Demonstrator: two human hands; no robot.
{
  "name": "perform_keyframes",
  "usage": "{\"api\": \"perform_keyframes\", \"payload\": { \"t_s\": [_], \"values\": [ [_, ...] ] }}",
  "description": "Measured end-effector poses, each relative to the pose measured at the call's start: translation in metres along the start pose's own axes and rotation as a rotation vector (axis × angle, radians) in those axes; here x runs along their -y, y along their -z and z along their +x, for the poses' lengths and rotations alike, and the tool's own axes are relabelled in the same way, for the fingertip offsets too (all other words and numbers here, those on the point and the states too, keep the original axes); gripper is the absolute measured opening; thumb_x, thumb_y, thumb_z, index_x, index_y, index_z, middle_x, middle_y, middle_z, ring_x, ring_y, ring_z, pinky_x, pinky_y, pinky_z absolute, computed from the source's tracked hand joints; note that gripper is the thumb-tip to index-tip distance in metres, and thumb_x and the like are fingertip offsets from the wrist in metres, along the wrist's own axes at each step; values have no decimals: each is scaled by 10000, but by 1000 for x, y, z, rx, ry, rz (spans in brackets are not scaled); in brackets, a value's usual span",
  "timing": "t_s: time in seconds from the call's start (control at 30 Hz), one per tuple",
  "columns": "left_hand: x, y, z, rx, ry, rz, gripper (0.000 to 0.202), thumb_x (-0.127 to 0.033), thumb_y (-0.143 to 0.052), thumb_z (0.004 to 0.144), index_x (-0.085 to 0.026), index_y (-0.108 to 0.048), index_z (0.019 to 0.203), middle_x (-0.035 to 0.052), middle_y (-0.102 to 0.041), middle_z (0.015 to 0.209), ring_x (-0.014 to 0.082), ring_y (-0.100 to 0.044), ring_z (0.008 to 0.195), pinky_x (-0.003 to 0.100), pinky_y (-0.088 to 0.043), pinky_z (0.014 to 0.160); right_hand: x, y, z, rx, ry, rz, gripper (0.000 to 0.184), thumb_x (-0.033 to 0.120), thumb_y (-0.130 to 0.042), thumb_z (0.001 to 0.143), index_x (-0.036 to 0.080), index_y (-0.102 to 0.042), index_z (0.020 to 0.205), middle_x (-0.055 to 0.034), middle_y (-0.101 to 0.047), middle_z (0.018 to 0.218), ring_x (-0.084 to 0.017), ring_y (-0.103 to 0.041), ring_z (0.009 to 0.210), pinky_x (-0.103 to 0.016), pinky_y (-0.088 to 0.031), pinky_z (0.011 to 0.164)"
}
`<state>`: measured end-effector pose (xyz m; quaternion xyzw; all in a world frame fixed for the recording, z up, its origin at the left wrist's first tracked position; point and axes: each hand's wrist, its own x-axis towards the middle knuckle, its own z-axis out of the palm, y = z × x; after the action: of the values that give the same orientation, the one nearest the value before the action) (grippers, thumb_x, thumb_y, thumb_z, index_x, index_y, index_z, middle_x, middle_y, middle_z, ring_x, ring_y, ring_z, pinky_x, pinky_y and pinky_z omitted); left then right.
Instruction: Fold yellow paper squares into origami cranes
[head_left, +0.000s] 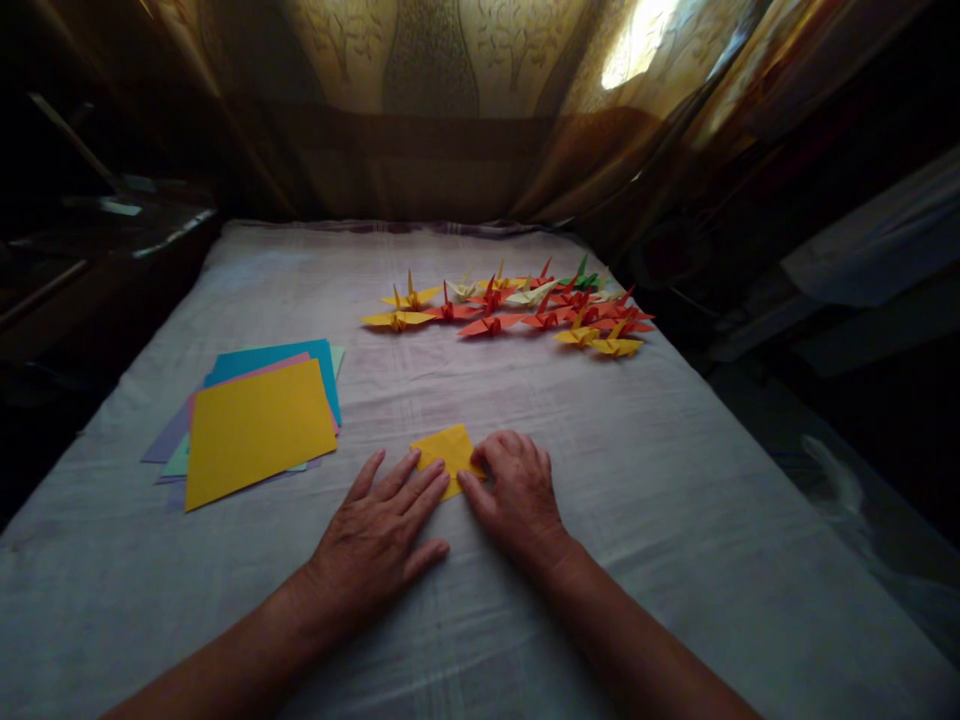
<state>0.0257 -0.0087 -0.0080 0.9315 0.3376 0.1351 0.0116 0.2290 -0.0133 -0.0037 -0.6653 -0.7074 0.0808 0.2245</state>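
Observation:
A small folded piece of yellow origami paper [448,446] lies on the cloth-covered table between my hands. Flat and with its fingers spread, my left hand [379,525] rests its fingertips on the paper's left part. My right hand [521,490] has curled fingers, and its thumb and index finger pinch the right corner of the paper. The fingertips of both hands cover parts of the paper's near and right edges.
Left of my hands is a loose stack of coloured paper sheets [259,430], yellow on top. Several folded paper cranes [491,322] in yellow, red, white and green stand at the back right. A patterned curtain [431,110] hangs behind the table [375,640].

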Motion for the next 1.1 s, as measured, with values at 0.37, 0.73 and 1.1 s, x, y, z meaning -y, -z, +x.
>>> {"api": "perform_keyframes", "payload": {
  "t_s": [0.37,0.73,1.1],
  "values": [
    [16,9,-10,45,-9,42,540,-543,-451,969,-231,-524,1403,54,-597,1399,317,-481,1336,530,-121,1181,-1,-2,-2,-15,-26,41,102,257,-689,818,225,-592,820,-34,-629,930,-229,-543,921,-363,-339,824],
    [12,16,-2,43,72,102,433,-512,-462,964,-249,-634,1261,110,-616,1329,316,-524,1249,516,-284,1109,-4,-7,-3,-73,-2,67,224,272,-678,821,218,-625,1031,-74,-642,1091,-258,-540,1023,-394,-361,886],
    [16,17,13,-6,27,99,339,-430,-473,979,-214,-659,1163,95,-673,1249,314,-574,1191,535,-300,1088,-16,-10,1,-185,110,172,215,176,-530,888,211,-645,1067,-75,-685,1157,-227,-575,1080,-372,-383,931]
  ]
}}
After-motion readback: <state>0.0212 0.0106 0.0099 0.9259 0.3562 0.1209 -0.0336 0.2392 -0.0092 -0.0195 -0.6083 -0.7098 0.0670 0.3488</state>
